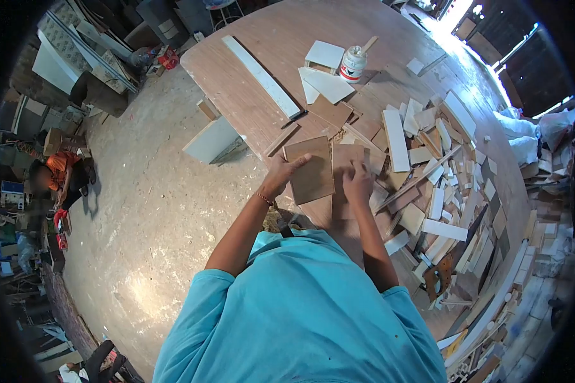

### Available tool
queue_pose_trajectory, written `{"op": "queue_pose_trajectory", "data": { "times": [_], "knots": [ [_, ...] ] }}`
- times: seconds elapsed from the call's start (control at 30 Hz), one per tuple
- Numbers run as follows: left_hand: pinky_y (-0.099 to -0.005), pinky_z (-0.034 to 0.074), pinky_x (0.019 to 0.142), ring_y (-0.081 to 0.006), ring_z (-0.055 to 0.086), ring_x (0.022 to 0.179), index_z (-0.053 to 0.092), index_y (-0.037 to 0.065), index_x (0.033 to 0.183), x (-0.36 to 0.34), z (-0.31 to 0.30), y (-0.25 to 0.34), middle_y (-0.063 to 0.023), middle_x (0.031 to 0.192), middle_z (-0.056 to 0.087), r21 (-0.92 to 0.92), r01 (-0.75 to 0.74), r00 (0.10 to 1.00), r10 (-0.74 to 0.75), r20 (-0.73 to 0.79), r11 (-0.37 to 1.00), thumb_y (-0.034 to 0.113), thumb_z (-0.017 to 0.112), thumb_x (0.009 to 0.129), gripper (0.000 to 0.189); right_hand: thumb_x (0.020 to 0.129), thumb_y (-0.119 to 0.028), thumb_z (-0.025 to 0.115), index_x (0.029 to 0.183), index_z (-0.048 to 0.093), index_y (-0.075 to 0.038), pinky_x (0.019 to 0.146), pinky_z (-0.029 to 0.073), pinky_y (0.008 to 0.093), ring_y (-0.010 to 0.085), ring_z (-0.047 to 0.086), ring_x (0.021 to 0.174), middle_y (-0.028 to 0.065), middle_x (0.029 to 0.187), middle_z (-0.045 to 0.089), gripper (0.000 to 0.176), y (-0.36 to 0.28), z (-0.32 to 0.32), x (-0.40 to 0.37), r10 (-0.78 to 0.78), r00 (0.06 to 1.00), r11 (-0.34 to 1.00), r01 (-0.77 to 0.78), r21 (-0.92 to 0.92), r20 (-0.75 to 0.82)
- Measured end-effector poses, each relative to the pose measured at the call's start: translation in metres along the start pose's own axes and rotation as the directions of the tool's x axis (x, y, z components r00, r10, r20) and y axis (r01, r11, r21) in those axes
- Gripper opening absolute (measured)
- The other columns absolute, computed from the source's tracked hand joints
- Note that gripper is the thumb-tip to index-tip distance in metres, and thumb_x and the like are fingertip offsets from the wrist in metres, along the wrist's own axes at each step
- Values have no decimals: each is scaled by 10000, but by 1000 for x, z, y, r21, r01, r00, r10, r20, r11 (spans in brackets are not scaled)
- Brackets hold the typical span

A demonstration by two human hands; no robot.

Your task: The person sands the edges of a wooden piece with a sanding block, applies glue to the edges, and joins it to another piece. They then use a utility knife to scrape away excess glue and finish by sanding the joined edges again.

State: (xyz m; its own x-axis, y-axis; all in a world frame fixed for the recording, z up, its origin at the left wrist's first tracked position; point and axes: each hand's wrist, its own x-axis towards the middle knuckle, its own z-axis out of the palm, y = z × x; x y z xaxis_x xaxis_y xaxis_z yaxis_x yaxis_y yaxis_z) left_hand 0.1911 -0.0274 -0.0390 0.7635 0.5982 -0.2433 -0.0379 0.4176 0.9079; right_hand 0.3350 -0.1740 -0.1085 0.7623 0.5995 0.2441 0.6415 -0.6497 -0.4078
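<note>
A square brown wooden board (310, 173) is held by its left edge in my left hand (282, 173), with the thumb across its face. Beside it, on the right, lies another brown wooden board (347, 203) at the table's edge. My right hand (358, 182) is over this second board, fingers curled together and slightly blurred; what they grip, if anything, I cannot make out. A long white strip of wood (262, 76) lies on the table beyond my hands. A white bottle with a red label (353, 65) stands near a small white box-like piece (324, 56).
Wood offcuts (421, 155) are heaped on the right of the wooden table (262, 32), with a handsaw (437, 277) among them. A white panel (209, 140) stands on the floor at the table's left edge. Another person (62, 173) is at the far left.
</note>
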Motion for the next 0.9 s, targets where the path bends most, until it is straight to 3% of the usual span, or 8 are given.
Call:
{"op": "queue_pose_trajectory", "data": {
  "times": [0.03,0.3,0.4,0.5,0.67,0.8,0.87,0.9],
  "knots": [
    [-266,479,689,-147,589,794,574,-34,989,-2,2,1,-79,890,616,118,-20,999,23,-28,993,216,662,782,336,669,-407,697,1236,437,-105,881,331,524,355,374,1151,192,1304,360,693,-17,-17,-6,205,949,979,-196,-61,239],
    [-310,460,622,-300,599,707,608,25,993,-13,20,0,-178,830,608,696,-408,859,507,73,591,50,572,774,224,609,-493,712,1368,224,-141,940,254,586,434,200,1241,263,1374,135,969,-23,14,-21,337,903,937,-297,-183,266],
    [-354,460,616,-337,585,719,596,42,1025,-17,17,6,-181,830,606,793,-409,849,507,148,452,48,549,774,255,641,-428,704,1374,222,-132,916,302,547,440,327,1164,293,1320,254,926,-23,-15,-10,276,921,961,-258,-98,276],
    [-389,458,613,-341,577,702,574,44,1048,-15,5,-8,-184,839,602,865,-384,861,464,209,322,52,541,751,299,708,-230,656,1234,456,-31,884,391,389,356,513,999,277,1104,502,597,-35,-49,-6,53,968,691,-213,691,245],
    [-401,477,631,-333,586,704,551,23,1046,-27,8,-5,-189,925,596,917,-376,883,353,310,135,28,540,671,375,717,-218,645,1183,492,9,829,417,376,341,540,957,257,1009,552,540,-80,-74,-15,-248,967,708,225,670,-63],
    [-378,509,733,-335,603,839,546,3,1065,-54,18,2,-205,1045,572,802,-576,791,358,496,159,-14,530,626,440,740,-205,632,1129,523,28,664,473,320,257,615,731,226,856,593,467,-59,-78,14,45,928,694,-296,656,371],
    [-377,519,691,-327,615,793,578,6,995,-45,14,-1,-200,980,596,858,-493,840,336,426,147,0,549,631,365,743,-228,634,1140,523,14,674,475,317,275,613,785,243,917,584,478,-78,-88,-1,-71,962,641,-159,751,264],
    [-370,521,621,-333,617,712,600,4,915,-36,11,-5,-193,894,617,919,-380,901,265,343,103,22,574,637,280,737,-244,641,1143,521,20,695,476,332,303,605,830,259,983,564,499,-86,-82,-8,-258,960,700,261,664,-105]
  ]
}}
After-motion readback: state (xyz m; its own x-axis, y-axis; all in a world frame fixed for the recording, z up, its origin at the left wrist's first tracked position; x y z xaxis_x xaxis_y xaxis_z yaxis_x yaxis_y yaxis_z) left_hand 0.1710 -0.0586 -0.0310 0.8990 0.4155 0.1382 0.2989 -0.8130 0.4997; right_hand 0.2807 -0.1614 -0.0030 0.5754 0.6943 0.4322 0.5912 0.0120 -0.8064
